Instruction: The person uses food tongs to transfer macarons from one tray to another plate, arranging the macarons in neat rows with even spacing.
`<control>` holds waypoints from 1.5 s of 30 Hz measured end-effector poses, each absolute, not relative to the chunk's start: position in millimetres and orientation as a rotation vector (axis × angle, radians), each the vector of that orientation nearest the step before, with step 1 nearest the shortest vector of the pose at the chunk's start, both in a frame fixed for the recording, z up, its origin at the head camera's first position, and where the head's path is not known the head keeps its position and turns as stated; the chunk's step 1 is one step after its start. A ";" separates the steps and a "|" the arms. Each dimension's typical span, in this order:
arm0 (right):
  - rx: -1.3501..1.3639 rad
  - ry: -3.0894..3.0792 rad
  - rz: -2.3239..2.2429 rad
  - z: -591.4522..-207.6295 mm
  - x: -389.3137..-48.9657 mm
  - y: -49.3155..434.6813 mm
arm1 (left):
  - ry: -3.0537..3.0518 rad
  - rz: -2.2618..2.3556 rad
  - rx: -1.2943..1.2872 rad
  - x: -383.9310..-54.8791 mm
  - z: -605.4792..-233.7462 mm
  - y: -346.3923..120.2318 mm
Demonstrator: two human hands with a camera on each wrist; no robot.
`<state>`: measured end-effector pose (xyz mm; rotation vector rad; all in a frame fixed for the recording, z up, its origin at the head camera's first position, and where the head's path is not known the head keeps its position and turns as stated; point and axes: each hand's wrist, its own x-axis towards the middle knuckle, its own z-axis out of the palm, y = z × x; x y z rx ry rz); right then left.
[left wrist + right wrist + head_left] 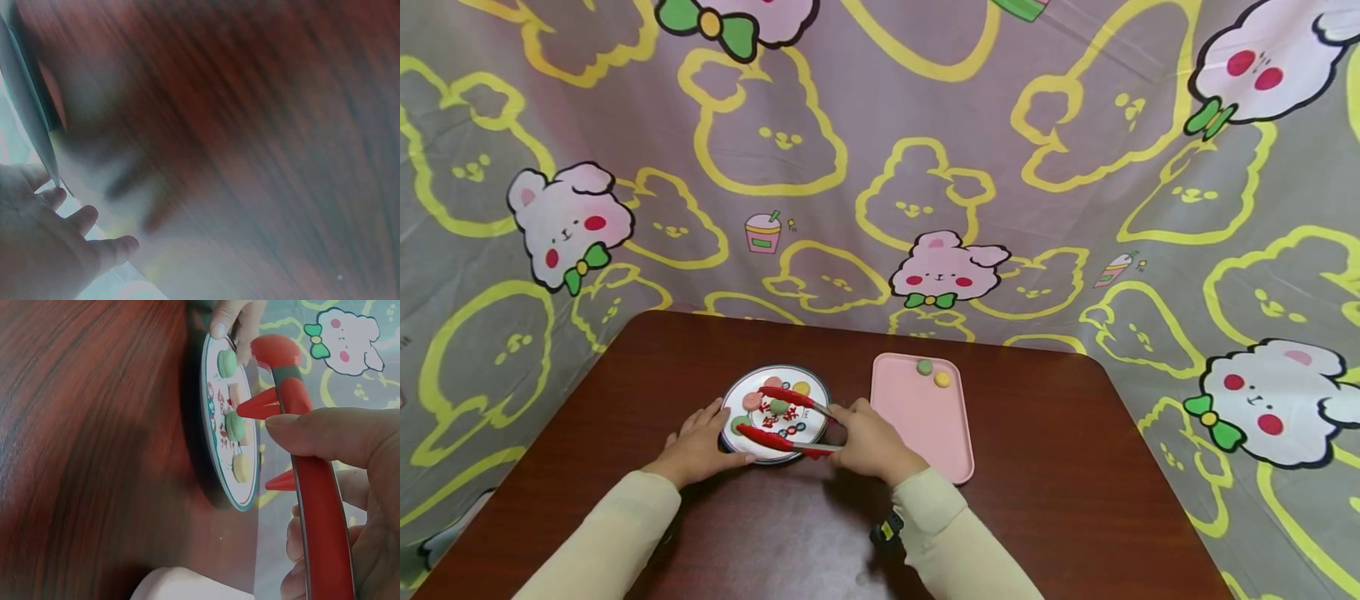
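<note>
My right hand (871, 443) grips red-and-silver tongs (775, 440), thumb along one arm in the right wrist view. Their red tips are spread apart above a round white plate (811, 425) with red print and a dark rim. Between the tong arms shows a green macaron (778, 407); whether they touch it I cannot tell. Around it lie another green macaron (227, 363), a pink macaron (752, 402), a second pink one partly covered, and a yellow macaron (802, 388). My left hand (700, 447) rests at the plate's left rim, fingers spread and thumb along the near edge.
Right of the plate lies a pink rectangular tray (919, 425), with a green macaron (924, 367) and a yellow macaron (942, 379) at its far end. Both stand on a dark wooden table (1060, 467). A cartoon-printed cloth (820, 208) hangs behind and at the sides.
</note>
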<state>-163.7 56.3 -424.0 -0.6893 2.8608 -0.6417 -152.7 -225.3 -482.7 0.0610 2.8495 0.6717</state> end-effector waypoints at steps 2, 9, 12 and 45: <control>-0.688 2.872 -0.648 -423.4 -163.3 58.9 | 2.849 0.676 0.062 -152.5 -481.5 -225.3; -0.704 2.910 -0.692 -421.9 -161.7 67.4 | 2.845 0.677 0.060 -151.9 -479.0 -224.3; -0.701 2.914 -0.704 -421.9 -161.0 70.5 | 2.837 0.676 0.053 -151.8 -478.8 -224.1; -0.565 3.058 -0.685 -418.0 -149.0 123.6 | 2.826 0.697 0.047 -149.5 -476.6 -222.2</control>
